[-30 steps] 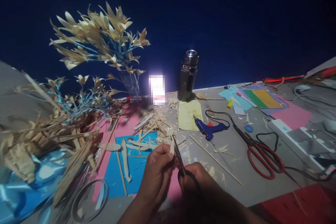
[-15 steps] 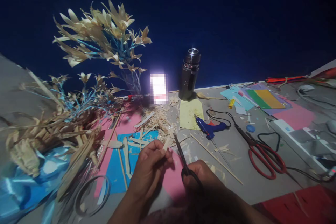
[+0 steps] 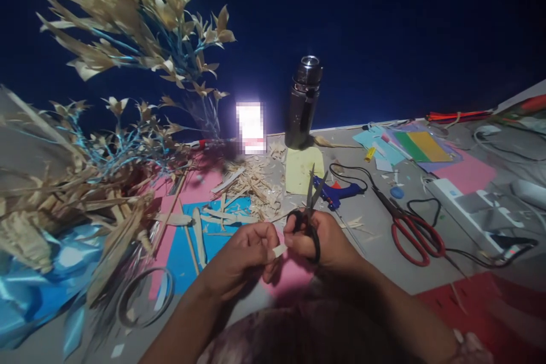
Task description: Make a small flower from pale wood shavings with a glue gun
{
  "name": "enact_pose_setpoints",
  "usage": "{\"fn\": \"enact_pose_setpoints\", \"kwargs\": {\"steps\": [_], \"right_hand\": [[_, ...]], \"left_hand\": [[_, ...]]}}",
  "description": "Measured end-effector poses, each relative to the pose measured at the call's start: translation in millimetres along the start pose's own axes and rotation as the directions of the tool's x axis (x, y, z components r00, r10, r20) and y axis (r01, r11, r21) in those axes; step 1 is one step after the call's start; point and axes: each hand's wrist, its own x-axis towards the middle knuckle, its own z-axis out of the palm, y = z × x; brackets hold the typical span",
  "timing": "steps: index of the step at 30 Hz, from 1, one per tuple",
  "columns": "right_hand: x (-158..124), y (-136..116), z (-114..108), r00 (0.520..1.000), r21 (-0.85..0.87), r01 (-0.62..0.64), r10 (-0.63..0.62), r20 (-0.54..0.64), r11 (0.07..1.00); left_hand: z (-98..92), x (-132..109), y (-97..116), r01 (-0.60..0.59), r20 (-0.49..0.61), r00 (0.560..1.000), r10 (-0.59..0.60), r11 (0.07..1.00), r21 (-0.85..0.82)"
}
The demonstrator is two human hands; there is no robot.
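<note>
My left hand [image 3: 251, 253] pinches a small pale strip of dried husk [image 3: 279, 250] between thumb and finger. Close beside it, my right hand [image 3: 322, 239] grips black-handled scissors [image 3: 312, 199]; their blades point up and away, slightly apart. The right fingertips come up to the strip's free end, though whether they press on it I cannot tell. Under both hands lies a pink sheet [image 3: 294, 277]. Beyond them is a heap of husk shavings [image 3: 256, 187], and the scissor tips overlap a blue glue gun [image 3: 341, 193] in the picture.
A dark flask [image 3: 301, 108] stands behind a yellow paper [image 3: 301, 168]. Husk flowers on blue stems [image 3: 170, 51] rise at left, above dried husks [image 3: 115, 227] and a tape ring [image 3: 145, 298]. At right are red-handled scissors [image 3: 418, 236] and a white power strip [image 3: 463, 213].
My right hand has turned the scissors upward, away from the strip, and brought its fingers close to the left hand's strip. The strip shows shorter now. The view has shifted slightly.
</note>
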Motion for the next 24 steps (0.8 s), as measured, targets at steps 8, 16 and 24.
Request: {"fn": "enact_pose_setpoints", "kwargs": {"steps": [8, 16, 24], "right_hand": [[6, 10, 10, 0.986, 0.110, 0.078, -0.060, -0.155, 0.991], [-11, 15, -4, 0.939, -0.016, -0.192, 0.188, 0.288, 0.981], [-16, 31, -3, 0.895, -0.040, -0.252, 0.249, 0.370, 0.967]], "left_hand": [[19.4, 1, -3, -0.185, -0.292, 0.943, 0.157, 0.980, -0.072], [14.7, 1, 12, -0.307, -0.394, 0.888, 0.236, 0.943, -0.127], [18.0, 3, 14, -0.382, -0.402, 0.856, 0.323, 0.921, -0.072]]}}
